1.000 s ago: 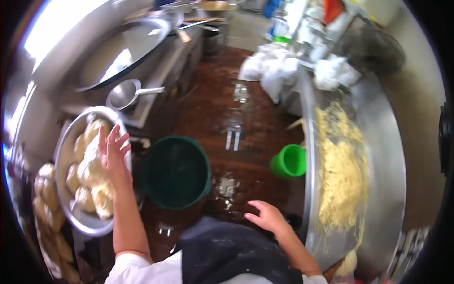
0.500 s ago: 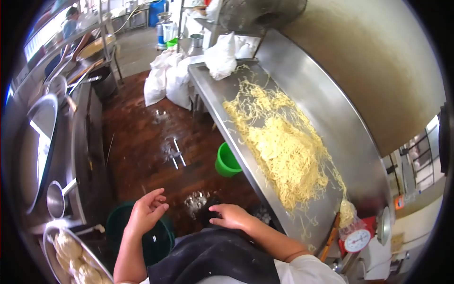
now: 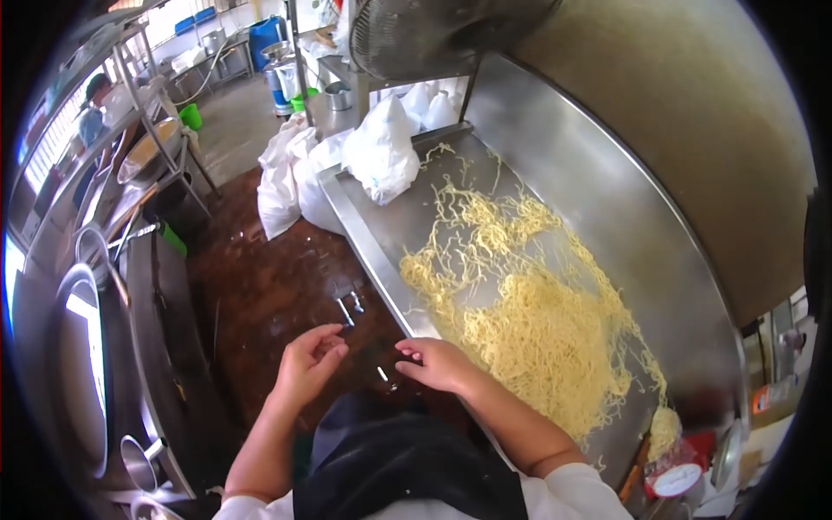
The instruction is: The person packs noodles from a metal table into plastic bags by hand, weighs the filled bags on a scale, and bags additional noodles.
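Left hand [image 3: 312,364]: my fingers are released and loosely curled, the thumb near the fingertips, with the hand raised over the dark, wet floor [image 3: 260,286]. Right hand [image 3: 438,364]: my fingers are likewise released, half bent and pointing toward the left hand. The two hands are apart, both in front of my black apron [image 3: 407,459]. The right hand appears over the near edge of the metal worktop [image 3: 368,251]; whether it touches that edge, I cannot tell.

Centre right: the yellow noodles [image 3: 550,347] lie on the worktop, to the right of my right hand. They form a dense, tangled heap nearest me, with looser strands spread toward the far end. A thin trail runs along the right side of the heap to a small noodle bundle [image 3: 665,432] at the near right, beside a clear plastic bag. Close by are a red scale [image 3: 676,479] with a round white dial and a wooden stick [image 3: 635,468].

Far end: a white bag [image 3: 381,156] rests at the corner of the worktop, below a large dark fan [image 3: 442,39]. White sacks [image 3: 282,173] stand on the floor just beside that corner.

Left side: a large, wide pan [image 3: 82,373] with a bright reflection is set into the cooking counter [image 3: 165,321], with a small metal saucepan [image 3: 139,461] nearer me. Background, upper left: a co-worker [image 3: 94,117] is near a wide basin [image 3: 152,152], partly hidden by a metal rack [image 3: 130,82].
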Available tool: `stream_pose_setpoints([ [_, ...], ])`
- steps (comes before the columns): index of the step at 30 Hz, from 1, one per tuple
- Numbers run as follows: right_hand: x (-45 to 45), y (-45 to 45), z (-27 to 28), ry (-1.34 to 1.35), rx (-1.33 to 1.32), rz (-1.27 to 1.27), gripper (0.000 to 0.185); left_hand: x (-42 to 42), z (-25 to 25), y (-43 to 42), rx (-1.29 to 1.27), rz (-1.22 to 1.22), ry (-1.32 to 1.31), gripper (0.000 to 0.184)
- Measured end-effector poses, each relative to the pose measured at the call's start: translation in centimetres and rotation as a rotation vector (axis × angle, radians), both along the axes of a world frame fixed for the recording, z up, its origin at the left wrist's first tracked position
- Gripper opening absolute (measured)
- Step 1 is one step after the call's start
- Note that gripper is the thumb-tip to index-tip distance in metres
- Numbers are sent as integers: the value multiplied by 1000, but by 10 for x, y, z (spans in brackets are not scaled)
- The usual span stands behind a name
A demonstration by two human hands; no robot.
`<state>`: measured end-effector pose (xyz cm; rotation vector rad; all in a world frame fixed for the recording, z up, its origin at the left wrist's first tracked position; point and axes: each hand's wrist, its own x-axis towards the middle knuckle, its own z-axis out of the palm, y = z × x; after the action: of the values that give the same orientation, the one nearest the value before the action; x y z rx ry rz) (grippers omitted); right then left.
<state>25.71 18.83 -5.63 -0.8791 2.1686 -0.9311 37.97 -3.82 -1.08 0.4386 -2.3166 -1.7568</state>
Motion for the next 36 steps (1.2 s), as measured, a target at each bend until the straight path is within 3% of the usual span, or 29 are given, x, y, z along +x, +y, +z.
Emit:
stream_pose_setpoints([
  [2,-16,-7,-1,-217,-30,-80,45,-46,-16,-14,35,-5,50,32],
  [5,-40,-17,-68,-817,-236,-242,40,-125,-22,-38,30,-2,169,33],
  [8,-49,-37,-83,-410,-651,-809,37,-211,-27,-71,-174,17,268,40],
  [9,-62,-24,-86,300,-437,-656,35,-236,-30,-83,-249,58,316,44],
  [11,-76,-8,-24,34,-185,-718,35,-271,-16,-95,-422,131,397,56],
  [14,-75,23,-19,-586,-227,-741,35,-321,-14,-116,-705,163,512,79],
  [17,-45,21,-52,-586,-140,-841,34,-352,-35,-141,-767,124,550,44],
  [19,-38,11,-57,-595,-265,-877,31,-366,-36,-151,-689,141,572,10],
  [23,-48,-2,-26,-518,-135,-947,31,-380,-27,-160,-342,144,591,10],
  [26,-60,9,-31,-389,-138,-923,37,-386,-12,-164,-476,34,640,19],
  [29,-67,13,-21,-318,-199,-939,39,-376,-3,-165,-901,-96,520,19],
  [32,-61,15,-24,-306,-183,-951,39,-384,-23,-179,-745,-17,579,14],
  [36,-57,29,-19,-361,-168,-924,36,-382,24,-159,-590,134,719,13],
])
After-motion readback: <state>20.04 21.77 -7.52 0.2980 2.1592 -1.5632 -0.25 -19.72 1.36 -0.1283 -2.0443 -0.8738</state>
